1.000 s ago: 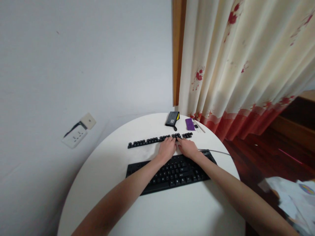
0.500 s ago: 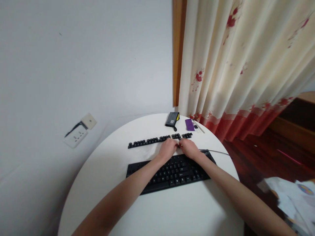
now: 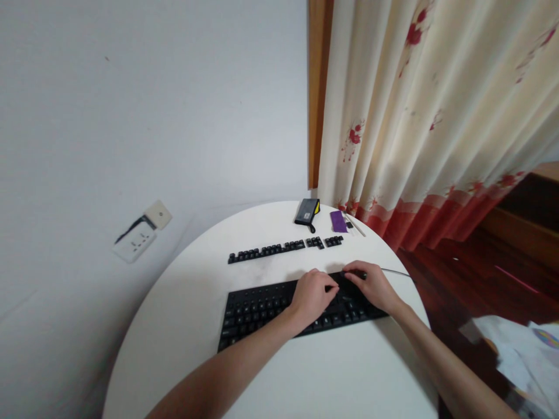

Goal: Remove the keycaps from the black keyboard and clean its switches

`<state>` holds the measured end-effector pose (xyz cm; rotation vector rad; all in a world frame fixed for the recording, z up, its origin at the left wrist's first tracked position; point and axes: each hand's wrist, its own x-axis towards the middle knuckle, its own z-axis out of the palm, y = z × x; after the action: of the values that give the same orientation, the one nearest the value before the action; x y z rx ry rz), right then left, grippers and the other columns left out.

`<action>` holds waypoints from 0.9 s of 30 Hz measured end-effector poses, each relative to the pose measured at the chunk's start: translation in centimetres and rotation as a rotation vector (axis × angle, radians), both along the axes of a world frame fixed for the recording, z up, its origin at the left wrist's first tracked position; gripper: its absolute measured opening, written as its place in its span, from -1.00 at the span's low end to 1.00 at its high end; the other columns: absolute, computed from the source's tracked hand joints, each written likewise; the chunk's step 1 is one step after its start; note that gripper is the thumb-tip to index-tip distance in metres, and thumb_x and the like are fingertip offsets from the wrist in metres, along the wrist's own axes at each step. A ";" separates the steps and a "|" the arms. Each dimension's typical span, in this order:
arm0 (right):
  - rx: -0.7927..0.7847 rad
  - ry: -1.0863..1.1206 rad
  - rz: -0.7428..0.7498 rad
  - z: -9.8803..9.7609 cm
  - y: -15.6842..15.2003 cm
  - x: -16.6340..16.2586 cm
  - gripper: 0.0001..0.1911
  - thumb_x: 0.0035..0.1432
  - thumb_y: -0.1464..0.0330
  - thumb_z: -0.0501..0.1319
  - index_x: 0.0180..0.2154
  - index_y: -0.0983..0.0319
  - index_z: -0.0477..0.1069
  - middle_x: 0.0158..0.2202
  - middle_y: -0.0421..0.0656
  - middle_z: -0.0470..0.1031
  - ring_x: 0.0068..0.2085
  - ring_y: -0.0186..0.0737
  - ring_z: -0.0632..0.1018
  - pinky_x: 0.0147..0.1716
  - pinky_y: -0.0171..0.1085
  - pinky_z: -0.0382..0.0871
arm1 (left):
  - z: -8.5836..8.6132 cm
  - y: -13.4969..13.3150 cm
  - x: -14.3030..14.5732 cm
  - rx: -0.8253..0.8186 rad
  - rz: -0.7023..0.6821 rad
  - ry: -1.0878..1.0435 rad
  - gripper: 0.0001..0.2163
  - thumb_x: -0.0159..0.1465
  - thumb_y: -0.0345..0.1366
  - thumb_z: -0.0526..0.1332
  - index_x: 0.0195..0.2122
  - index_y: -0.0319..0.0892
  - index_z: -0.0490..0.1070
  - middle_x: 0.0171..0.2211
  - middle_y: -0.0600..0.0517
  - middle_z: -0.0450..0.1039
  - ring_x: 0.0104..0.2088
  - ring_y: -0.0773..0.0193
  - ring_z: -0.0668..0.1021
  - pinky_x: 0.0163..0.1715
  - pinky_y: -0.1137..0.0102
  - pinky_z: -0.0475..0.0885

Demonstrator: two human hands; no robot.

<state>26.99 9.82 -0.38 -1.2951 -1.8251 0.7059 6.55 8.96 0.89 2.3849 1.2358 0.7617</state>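
A black keyboard (image 3: 262, 311) lies at a slant on the white round table. Over its middle, my left hand (image 3: 313, 295) is closed, thumb and forefinger brought together in a pinch; whatever is between them is too small to make out. To its right, above the upper right part of the keyboard, my right hand (image 3: 373, 284) also has thumb and fingers drawn together, with a small dark spot at the tips that I cannot identify. Beyond the keyboard runs a row of loose black keycaps (image 3: 266, 251), with small groups of keycaps (image 3: 315, 242) at its right end.
A dark grey wallet (image 3: 307, 211) with a strap sits at the back of the table (image 3: 192, 291). Beside it are a purple packet (image 3: 338, 222) and a thin light stick (image 3: 357, 226). A cable (image 3: 395, 271) trails off the right edge. A wall and curtain (image 3: 393, 145) border the table.
Both hands have come back from the keycap row to above the keyboard and moved apart, the right one further right. The small keycap groups now show fully. The keyboard appears shifted slightly.
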 end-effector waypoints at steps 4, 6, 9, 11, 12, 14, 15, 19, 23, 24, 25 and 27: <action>0.014 0.003 0.071 -0.5 -1.8 0.6 -0.89 0.20 0.36 0.23 -0.28 0.20 0.55 -0.20 -0.10 0.59 -0.14 -0.13 0.56 -0.04 -0.16 0.41 | -0.5 -0.5 0.5 -0.016 -0.005 -0.078 -0.87 0.24 -0.39 0.27 -0.35 -0.07 0.61 -0.30 0.11 0.62 -0.27 0.26 0.57 -0.11 0.34 0.39; 0.017 -0.007 0.090 -0.7 -2.1 0.7 -0.89 0.20 0.37 0.23 -0.29 0.20 0.55 -0.19 -0.10 0.58 -0.13 -0.13 0.56 -0.04 -0.15 0.42 | -0.5 -0.6 0.6 -0.019 -0.012 -0.106 -0.89 0.26 -0.38 0.27 -0.34 -0.08 0.61 -0.29 0.11 0.62 -0.27 0.27 0.58 -0.08 0.33 0.38; 0.024 -0.024 0.109 -1.1 -2.2 0.8 -0.89 0.22 0.38 0.22 -0.28 0.20 0.54 -0.19 -0.09 0.58 -0.13 -0.13 0.55 -0.05 -0.14 0.43 | -0.7 -0.6 0.6 -0.008 -0.023 -0.115 -0.89 0.27 -0.37 0.27 -0.33 -0.09 0.60 -0.28 0.11 0.61 -0.26 0.29 0.57 -0.06 0.32 0.37; 0.046 -0.040 0.124 -1.1 -2.3 0.8 -0.89 0.23 0.38 0.22 -0.27 0.19 0.54 -0.19 -0.09 0.57 -0.13 -0.13 0.55 -0.06 -0.15 0.44 | -0.9 -0.7 0.6 0.012 -0.032 -0.097 -0.90 0.27 -0.37 0.27 -0.33 -0.10 0.60 -0.28 0.12 0.61 -0.27 0.30 0.57 -0.07 0.32 0.37; 0.060 -0.052 0.130 -1.1 -2.4 0.7 -0.88 0.23 0.39 0.21 -0.27 0.19 0.54 -0.19 -0.09 0.57 -0.13 -0.13 0.55 -0.07 -0.15 0.44 | -1.0 -0.7 0.6 0.026 -0.036 -0.083 -0.90 0.27 -0.37 0.27 -0.33 -0.10 0.59 -0.28 0.11 0.61 -0.27 0.30 0.56 -0.09 0.32 0.38; 0.092 -0.079 0.142 -1.1 -2.6 0.6 -0.88 0.24 0.40 0.20 -0.26 0.18 0.53 -0.18 -0.09 0.56 -0.13 -0.13 0.54 -0.08 -0.16 0.45 | -1.4 -0.8 0.6 0.062 -0.043 -0.047 -0.91 0.27 -0.36 0.28 -0.33 -0.11 0.59 -0.28 0.10 0.60 -0.26 0.28 0.54 -0.12 0.32 0.39; 0.113 -0.092 0.150 -1.1 -2.7 0.5 -0.87 0.25 0.41 0.19 -0.26 0.18 0.53 -0.18 -0.09 0.56 -0.13 -0.14 0.54 -0.09 -0.16 0.45 | -1.5 -0.9 0.6 0.082 -0.047 -0.027 -0.91 0.28 -0.36 0.27 -0.33 -0.11 0.59 -0.29 0.09 0.59 -0.25 0.27 0.52 -0.12 0.32 0.39; 0.193 -0.145 0.211 -1.1 -2.9 0.3 -0.82 0.27 0.46 0.14 -0.24 0.17 0.52 -0.16 -0.09 0.53 -0.12 -0.16 0.53 -0.11 -0.18 0.44 | -2.0 -1.2 0.6 0.139 -0.046 0.038 -0.87 0.32 -0.34 0.22 -0.33 -0.12 0.57 -0.29 0.07 0.56 -0.22 0.24 0.49 -0.08 0.28 0.38; 0.200 -0.172 0.225 -1.3 -3.0 0.3 -0.80 0.29 0.46 0.10 -0.24 0.18 0.50 -0.15 -0.08 0.52 -0.13 -0.16 0.52 -0.12 -0.17 0.45 | -1.9 -1.4 0.5 0.146 -0.043 0.052 -0.86 0.33 -0.32 0.21 -0.28 -0.13 0.57 -0.26 0.05 0.54 -0.19 0.23 0.48 -0.08 0.28 0.39; 0.204 -0.170 0.221 -1.3 -3.0 0.3 -0.80 0.29 0.45 0.10 -0.24 0.18 0.50 -0.16 -0.07 0.52 -0.13 -0.15 0.52 -0.13 -0.17 0.45 | -1.9 -1.5 0.5 0.147 -0.047 0.053 -0.86 0.34 -0.32 0.20 -0.27 -0.13 0.57 -0.26 0.05 0.54 -0.19 0.23 0.47 -0.08 0.29 0.39; 0.209 -0.166 0.219 -1.4 -3.0 0.3 -0.80 0.30 0.45 0.09 -0.24 0.19 0.50 -0.16 -0.07 0.51 -0.13 -0.15 0.52 -0.13 -0.16 0.45 | -1.9 -1.5 0.5 0.147 -0.050 0.052 -0.86 0.34 -0.32 0.20 -0.26 -0.13 0.57 -0.26 0.05 0.54 -0.18 0.23 0.47 -0.08 0.29 0.39; 0.214 -0.160 0.216 -1.4 -3.0 0.3 -0.79 0.31 0.44 0.08 -0.22 0.19 0.50 -0.15 -0.06 0.51 -0.12 -0.15 0.52 -0.12 -0.15 0.45 | -1.8 -1.5 0.5 0.144 -0.056 0.045 -0.85 0.34 -0.33 0.19 -0.27 -0.13 0.57 -0.26 0.05 0.53 -0.19 0.24 0.47 -0.08 0.30 0.39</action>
<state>27.31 6.83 -1.78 -1.0501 -2.1301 0.5131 7.01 7.48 -0.94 2.5538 1.1623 0.8086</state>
